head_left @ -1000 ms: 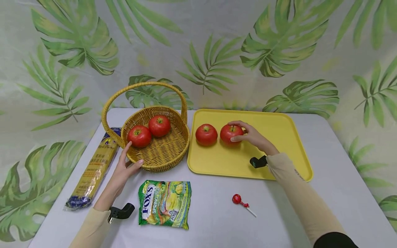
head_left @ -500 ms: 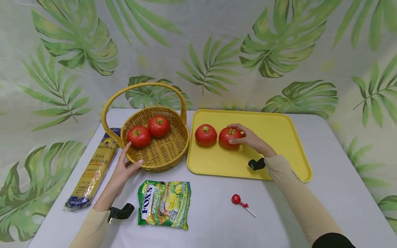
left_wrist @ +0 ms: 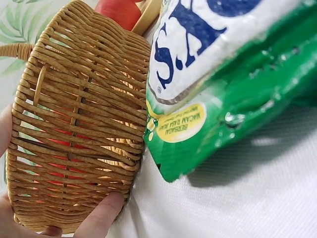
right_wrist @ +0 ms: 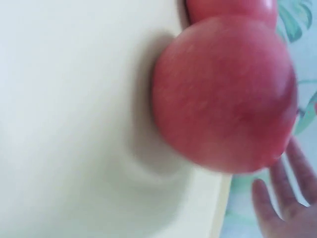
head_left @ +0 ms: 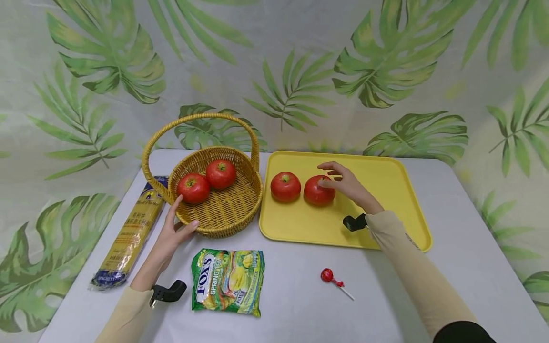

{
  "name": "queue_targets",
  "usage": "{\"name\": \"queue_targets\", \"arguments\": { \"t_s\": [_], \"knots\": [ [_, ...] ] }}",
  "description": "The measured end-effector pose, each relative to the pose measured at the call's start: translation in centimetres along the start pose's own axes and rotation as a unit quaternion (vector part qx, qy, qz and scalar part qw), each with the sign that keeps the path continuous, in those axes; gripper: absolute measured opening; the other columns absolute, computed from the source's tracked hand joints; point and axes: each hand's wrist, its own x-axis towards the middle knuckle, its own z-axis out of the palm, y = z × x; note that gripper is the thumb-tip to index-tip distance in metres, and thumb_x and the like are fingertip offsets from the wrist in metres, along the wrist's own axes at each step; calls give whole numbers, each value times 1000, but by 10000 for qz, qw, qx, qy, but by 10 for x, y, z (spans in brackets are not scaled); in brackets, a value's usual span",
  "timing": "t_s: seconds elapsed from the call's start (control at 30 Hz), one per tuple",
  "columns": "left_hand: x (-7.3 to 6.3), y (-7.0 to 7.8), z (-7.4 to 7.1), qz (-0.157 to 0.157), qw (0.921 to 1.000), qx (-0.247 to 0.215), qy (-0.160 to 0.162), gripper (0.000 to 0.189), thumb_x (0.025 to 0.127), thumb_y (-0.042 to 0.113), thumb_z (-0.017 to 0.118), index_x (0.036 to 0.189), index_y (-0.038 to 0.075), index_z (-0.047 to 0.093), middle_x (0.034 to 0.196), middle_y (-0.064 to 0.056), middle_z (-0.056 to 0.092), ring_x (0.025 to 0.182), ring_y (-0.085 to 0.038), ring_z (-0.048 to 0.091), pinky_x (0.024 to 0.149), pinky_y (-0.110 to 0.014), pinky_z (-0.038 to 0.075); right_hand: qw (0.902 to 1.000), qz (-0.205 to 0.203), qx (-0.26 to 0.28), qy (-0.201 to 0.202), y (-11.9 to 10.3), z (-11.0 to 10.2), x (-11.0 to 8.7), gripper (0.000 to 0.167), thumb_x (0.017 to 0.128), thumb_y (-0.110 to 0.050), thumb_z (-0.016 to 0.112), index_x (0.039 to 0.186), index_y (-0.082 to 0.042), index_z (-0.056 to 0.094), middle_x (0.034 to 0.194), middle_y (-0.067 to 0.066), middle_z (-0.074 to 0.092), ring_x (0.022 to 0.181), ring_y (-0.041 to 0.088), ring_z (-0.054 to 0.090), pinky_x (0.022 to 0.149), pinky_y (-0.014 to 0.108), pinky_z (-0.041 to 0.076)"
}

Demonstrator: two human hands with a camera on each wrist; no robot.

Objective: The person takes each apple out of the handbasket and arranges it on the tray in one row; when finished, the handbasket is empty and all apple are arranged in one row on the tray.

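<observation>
My left hand (head_left: 169, 233) rests against the near left side of a round wicker basket (head_left: 227, 209), thumb and index finger spread along its rim. In the left wrist view, a finger (left_wrist: 105, 210) presses low on the woven wall. Two red apples, a near one (head_left: 193, 188) and a far one (head_left: 220, 174), lie inside. My right hand (head_left: 349, 186) is over the yellow tray (head_left: 377, 209), fingers loosely spread and lifted off the right apple (head_left: 318, 193); its thumb overlaps that apple's top. Another apple (head_left: 285, 186) sits just left of it.
A bag of Fox's candy (head_left: 229, 282) lies in front of the basket. A pack of spaghetti (head_left: 130, 238) lies along the table's left side. A red lollipop (head_left: 328, 275) is in front of the tray. The basket's tall handle (head_left: 201, 116) arches above it.
My right hand held the right apple half a second ago; now its fingers have spread and risen off it. That apple has shifted slightly left over the second. The left hand stays put.
</observation>
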Motion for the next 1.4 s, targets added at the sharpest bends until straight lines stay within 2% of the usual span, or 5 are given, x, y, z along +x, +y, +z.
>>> {"name": "queue_targets", "arguments": {
  "t_s": [0.23, 0.5, 0.73, 1.0, 1.4],
  "knots": [
    [0, 1, 0, 18, 10000, 60, 17, 84, 97, 18, 58, 154, 33, -1, 157, -10, -17, 138, -50, 6, 106, -59, 25, 9969, -759, 101, 207, -27, 18, 6, 38, 92, -3, 61, 126, 9, 50, 130, 27, 48, 115, 43, 46, 102, 52, 36],
    [0, 0, 0, 19, 10000, 86, 30, 84, 97, 18, 58, 154, 34, -1, 157, -9, -18, 138, -50, 6, 106, -60, 26, 9906, -1268, 157, -498, -27, 59, 34, 39, 92, -8, 64, 129, 1, 53, 127, 16, 55, 107, 31, 56, 93, 40, 47],
    [0, 0, 0, 43, 10000, 35, 5, 83, 97, 17, 57, 154, 34, -1, 157, -9, -18, 138, -49, 7, 105, -57, 28, 9819, -1512, 57, -1143, -50, 96, 51, 43, 94, -10, 62, 134, -2, 49, 130, 17, 52, 105, 28, 57, 91, 38, 47],
    [0, 1, 1, 17, 10000, 23, 11, 83, 97, 17, 57, 154, 32, -1, 157, -10, -16, 138, -49, 7, 106, -57, 27, 9823, -958, 306, -1582, -72, 132, 77, 53, 94, -17, 61, 143, -10, 40, 140, 15, 42, 93, 28, 63, 76, 36, 54],
    [-1, 0, 1, 7, 10000, 33, 20, 83, 97, 17, 57, 154, 34, -1, 157, -9, -17, 138, -49, 7, 105, -57, 28, 9814, 19, 1131, -1551, -87, 160, 109, 62, 96, -17, 59, 150, -18, 28, 151, 17, 22, 107, 47, 56, 86, 47, 51]
  ]
}}
